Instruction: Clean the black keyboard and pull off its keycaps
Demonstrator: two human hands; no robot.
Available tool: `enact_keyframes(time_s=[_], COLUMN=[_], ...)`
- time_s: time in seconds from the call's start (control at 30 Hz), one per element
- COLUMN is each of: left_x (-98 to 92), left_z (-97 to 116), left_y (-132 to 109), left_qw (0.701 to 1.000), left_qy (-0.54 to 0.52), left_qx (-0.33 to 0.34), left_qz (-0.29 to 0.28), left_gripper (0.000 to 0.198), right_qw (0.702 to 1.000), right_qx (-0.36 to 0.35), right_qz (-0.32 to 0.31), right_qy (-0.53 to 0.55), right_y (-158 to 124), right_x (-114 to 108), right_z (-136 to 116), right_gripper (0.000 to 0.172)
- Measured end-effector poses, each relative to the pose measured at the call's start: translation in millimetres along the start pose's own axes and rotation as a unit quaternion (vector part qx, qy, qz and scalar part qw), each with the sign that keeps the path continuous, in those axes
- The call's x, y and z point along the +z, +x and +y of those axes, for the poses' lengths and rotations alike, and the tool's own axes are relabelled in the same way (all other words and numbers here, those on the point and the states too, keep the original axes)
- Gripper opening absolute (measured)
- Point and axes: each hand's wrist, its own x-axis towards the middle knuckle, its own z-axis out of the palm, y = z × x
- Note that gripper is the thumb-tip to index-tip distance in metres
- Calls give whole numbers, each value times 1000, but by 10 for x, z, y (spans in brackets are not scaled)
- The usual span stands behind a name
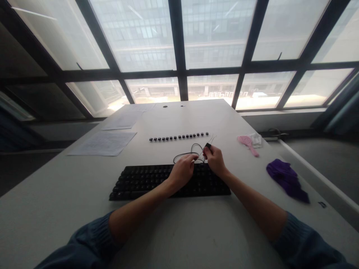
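Note:
A black keyboard lies flat in front of me. My left hand hovers over its middle with thumb and fingers pinched together; whatever sits between them is too small to make out. Just to the right, my right hand is closed on a small black block, above the keyboard's back edge. A thin black cable loops on the table behind the keyboard, close to both hands. Fine pale wires show beyond the right hand. Behind the cable stands a row of several small black keycaps.
Printed paper sheets lie on the left of the white table. On the right are a pink hairbrush over a white crumpled wrapper, a purple cloth and a small dark tag. Windows stand behind the table.

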Motion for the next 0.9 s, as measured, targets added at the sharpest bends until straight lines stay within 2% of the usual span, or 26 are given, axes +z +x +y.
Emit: enact_keyframes(time_s=[0.3,0.5,0.63,0.9], left_x=[82,102,102,69], left_z=[-58,-75,-73,-31], left_y=[-66,-63,-58,-70], left_qw=[1000,1000,1000,1000], left_qy=[-29,-22,-14,7], left_qx=[-3,2,10,9], left_qz=[1,2,-1,-19], left_gripper=[34,35,34,30], right_qw=[997,998,993,986], right_qx=[19,-31,-42,-39], right_qz=[17,-40,-70,-118], right_qy=[79,-36,-84,-111], right_y=[35,-26,-75,-54], right_x=[-70,-200,-206,-178], right_z=[-18,-67,-65,-50], right_gripper=[35,29,26,25])
